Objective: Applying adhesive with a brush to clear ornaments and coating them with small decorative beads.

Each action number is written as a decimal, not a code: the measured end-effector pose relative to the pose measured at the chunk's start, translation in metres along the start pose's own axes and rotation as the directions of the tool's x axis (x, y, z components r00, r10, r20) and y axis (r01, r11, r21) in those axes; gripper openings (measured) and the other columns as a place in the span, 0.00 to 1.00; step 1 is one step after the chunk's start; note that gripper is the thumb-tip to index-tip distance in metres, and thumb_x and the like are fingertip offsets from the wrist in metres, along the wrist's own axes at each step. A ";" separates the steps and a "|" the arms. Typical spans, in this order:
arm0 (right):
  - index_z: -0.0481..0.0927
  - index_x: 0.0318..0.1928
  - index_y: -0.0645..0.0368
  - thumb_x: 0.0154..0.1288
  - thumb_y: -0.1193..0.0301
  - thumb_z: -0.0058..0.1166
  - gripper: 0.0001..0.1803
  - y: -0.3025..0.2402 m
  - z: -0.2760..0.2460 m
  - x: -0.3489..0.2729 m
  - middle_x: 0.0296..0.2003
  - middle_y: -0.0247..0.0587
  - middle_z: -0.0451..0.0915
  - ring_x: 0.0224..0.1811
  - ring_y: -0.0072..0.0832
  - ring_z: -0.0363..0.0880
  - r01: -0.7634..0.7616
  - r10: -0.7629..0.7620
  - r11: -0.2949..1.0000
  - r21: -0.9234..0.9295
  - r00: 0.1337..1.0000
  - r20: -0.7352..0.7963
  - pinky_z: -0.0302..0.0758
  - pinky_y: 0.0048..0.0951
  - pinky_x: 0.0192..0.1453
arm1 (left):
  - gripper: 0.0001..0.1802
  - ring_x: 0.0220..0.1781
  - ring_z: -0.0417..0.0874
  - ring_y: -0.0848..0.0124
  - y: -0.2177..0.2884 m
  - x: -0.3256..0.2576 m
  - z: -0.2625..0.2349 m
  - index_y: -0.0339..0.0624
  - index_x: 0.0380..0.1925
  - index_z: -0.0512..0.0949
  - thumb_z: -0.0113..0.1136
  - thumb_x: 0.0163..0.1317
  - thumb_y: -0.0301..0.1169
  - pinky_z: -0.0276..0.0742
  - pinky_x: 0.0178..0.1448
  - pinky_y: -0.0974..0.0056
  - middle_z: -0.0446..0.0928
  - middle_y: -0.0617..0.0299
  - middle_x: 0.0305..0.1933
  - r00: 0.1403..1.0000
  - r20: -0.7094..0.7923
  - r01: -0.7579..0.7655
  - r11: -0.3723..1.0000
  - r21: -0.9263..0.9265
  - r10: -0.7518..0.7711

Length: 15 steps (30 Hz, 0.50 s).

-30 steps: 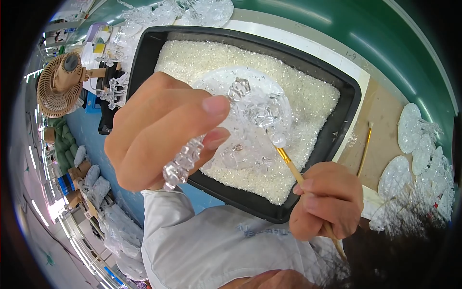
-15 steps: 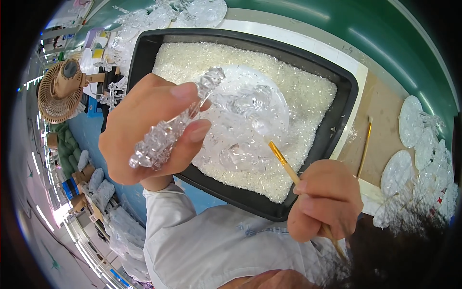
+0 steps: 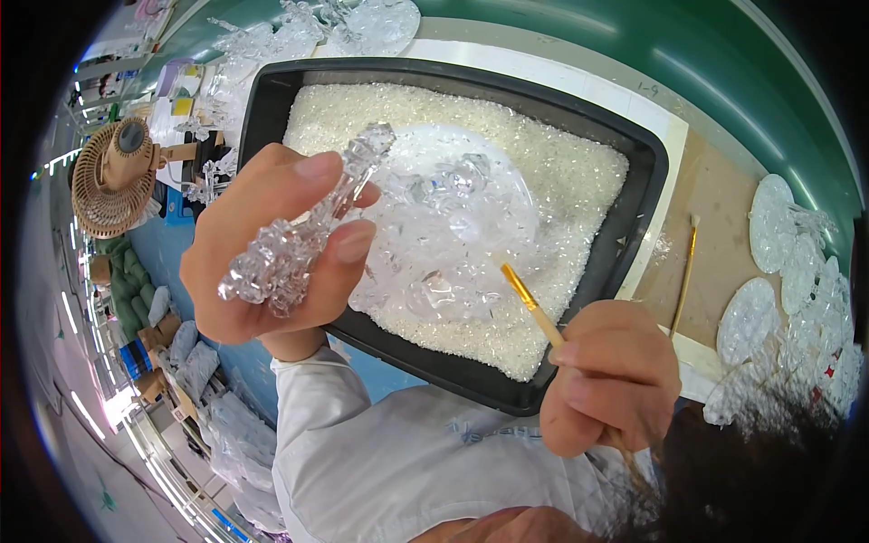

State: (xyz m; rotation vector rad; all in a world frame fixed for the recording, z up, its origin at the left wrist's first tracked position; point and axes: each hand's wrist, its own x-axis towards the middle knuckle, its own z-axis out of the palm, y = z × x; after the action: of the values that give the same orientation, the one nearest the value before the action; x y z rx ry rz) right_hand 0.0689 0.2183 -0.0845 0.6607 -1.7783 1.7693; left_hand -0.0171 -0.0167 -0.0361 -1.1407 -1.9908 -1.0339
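**Two hands, a sparkly stick and a little brush**

The left hand (image 3: 272, 249) is holding a long, clear, bumpy crystal piece (image 3: 299, 231). The fingers and thumb are wrapping around its middle, so the grip is closed tight on it. One end of the crystal piece is sticking up past the fingertips, toward the tray. The other end is poking out below the hand, on the left side. The piece is tilting, not standing straight.

The right hand (image 3: 611, 376) is closing around a thin brush (image 3: 534, 308) with a yellow tip. The handle is sitting inside the fist, and the yellow tip is pointing up and to the left, out past the knuckles. The tip is hanging over the tray, just beside the clear pile.

Under both hands, a black tray (image 3: 647, 181) is lying on the table. It is holding lots of tiny clear beads (image 3: 579, 190), like little grains. In the middle of the beads, a round clear plate (image 3: 471, 172) with shiny clear bits on it is sitting.

To the right of the tray, a second brush (image 3: 685, 271) is lying on a brown board (image 3: 724, 208). Further right, round clear discs (image 3: 769, 217) are lying in a row. At the far left, a small tan fan (image 3: 113, 176) is standing. More clear crystal parts (image 3: 362, 23) are lying past the top of the tray.
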 end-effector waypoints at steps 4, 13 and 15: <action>0.79 0.32 0.61 0.38 0.78 0.65 0.15 -0.005 -0.001 0.001 0.29 0.46 0.79 0.22 0.37 0.79 -0.039 0.039 0.998 -0.049 0.999 0.004 0.76 0.33 0.25 | 0.20 0.21 0.79 0.61 -0.002 -0.004 0.000 0.13 0.41 0.72 0.67 0.50 0.14 0.78 0.22 0.64 0.79 0.36 0.40 0.996 -0.067 -0.060 0.998 -0.008 0.060; 0.75 0.32 0.61 0.45 0.82 0.49 0.10 0.003 0.008 -0.007 0.28 0.49 0.77 0.16 0.30 0.71 0.013 0.000 0.997 0.081 0.988 -0.154 0.71 0.30 0.20 | 0.19 0.20 0.78 0.59 -0.002 -0.005 -0.004 0.22 0.43 0.72 0.67 0.53 0.17 0.79 0.19 0.63 0.78 0.35 0.44 0.998 -0.061 -0.015 1.000 0.024 0.016; 0.75 0.33 0.61 0.46 0.82 0.50 0.10 0.001 0.005 -0.003 0.29 0.49 0.78 0.16 0.31 0.72 -0.017 0.024 0.998 0.054 0.993 -0.118 0.72 0.31 0.20 | 0.18 0.20 0.78 0.59 -0.003 -0.003 -0.002 0.24 0.43 0.72 0.66 0.53 0.17 0.78 0.19 0.63 0.78 0.35 0.44 0.998 -0.058 -0.011 1.000 0.011 0.012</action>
State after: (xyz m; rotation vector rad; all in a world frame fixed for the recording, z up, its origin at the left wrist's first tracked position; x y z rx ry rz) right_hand 0.0702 0.2132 -0.0876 0.5485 -1.6699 1.8355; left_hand -0.0185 -0.0209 -0.0381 -1.1028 -1.9401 -1.0381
